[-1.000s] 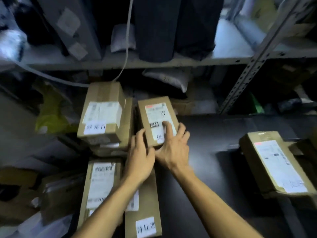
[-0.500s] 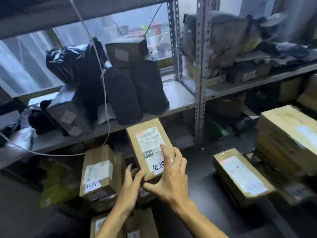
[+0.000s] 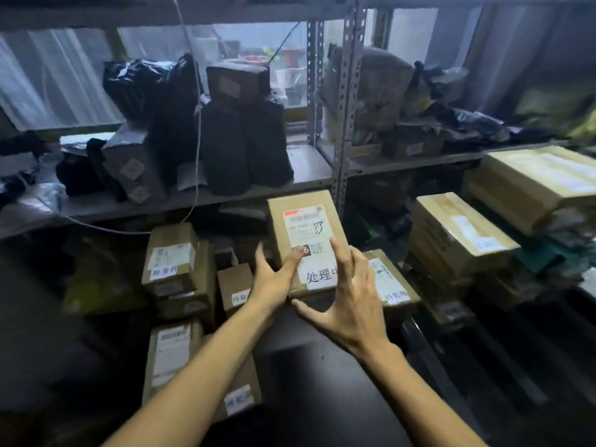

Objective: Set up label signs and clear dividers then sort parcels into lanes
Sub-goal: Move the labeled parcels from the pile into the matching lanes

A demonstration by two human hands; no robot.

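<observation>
My forearms reach out over the dark table (image 3: 322,366). Nearest me on the left lies a long carton (image 3: 174,353) with a white sticker, and a second carton (image 3: 240,393) sits against it, half under my left arm. My left hand (image 3: 274,280) grips the box (image 3: 306,233) at its lower left corner, with the thumb pressed on the face and a finger sticking up beside the edge. My right hand (image 3: 350,304) holds the lower right, fingers spread wide over the top and thumb hooked under the near edge. So the box is between both hands, raised and tilted toward me, its white label (image 3: 319,275) reading 处理中. Just left of it sits a small carton (image 3: 234,282), then a stack (image 3: 175,266) with a handwritten sticker on top. Behind my right hand a parcel (image 3: 392,282) lies flat, partly hidden. Farther right rises a pile (image 3: 458,233) of flat boxes, with a larger pile (image 3: 532,182) beyond. At the back a metal shelf (image 3: 309,169) carries black bags (image 3: 245,150) and a brown carton (image 3: 238,80). A white cord (image 3: 197,124) hangs in front of them.
</observation>
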